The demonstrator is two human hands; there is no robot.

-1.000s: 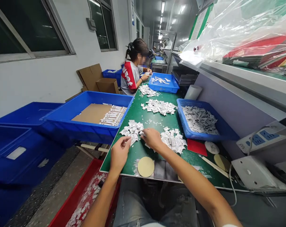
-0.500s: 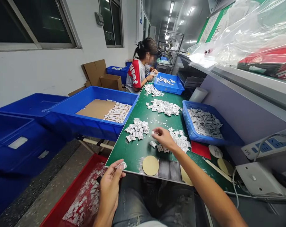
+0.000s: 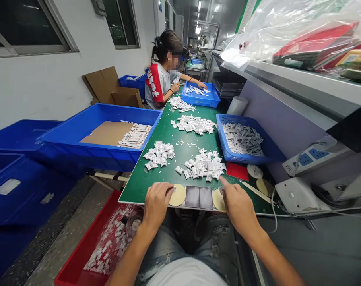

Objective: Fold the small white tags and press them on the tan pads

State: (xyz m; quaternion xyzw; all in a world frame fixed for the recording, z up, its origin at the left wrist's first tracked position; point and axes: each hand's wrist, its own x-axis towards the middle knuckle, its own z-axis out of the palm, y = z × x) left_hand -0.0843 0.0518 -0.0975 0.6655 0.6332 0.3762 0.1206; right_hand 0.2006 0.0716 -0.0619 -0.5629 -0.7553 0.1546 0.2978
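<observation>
My left hand (image 3: 158, 201) is closed at the left yellow disc (image 3: 178, 195), its fingertips pinched on something I cannot make out. At the right yellow disc (image 3: 218, 200), my right hand (image 3: 236, 201) has its thumb and fingers pressed together over a small piece that is mostly hidden, with the index finger pointing forward. Two dark grey pads (image 3: 198, 197) lie between the discs at the table's front edge. Beyond my hands are a left pile of small white pieces (image 3: 160, 154) and a right pile of white pieces (image 3: 206, 165) on the green table (image 3: 168, 180).
A blue basket of white pieces (image 3: 243, 139) and a red sheet (image 3: 237, 171) sit at the right. Left are a large blue bin (image 3: 109, 155) and a red bin (image 3: 88, 246). Across the table, a person (image 3: 161, 75) reaches into a blue tray (image 3: 198, 102).
My left hand has moved up onto the left disc. My right hand has come back from the piles to the right disc. The view has shifted, and the other person's hand now reaches into the tray.
</observation>
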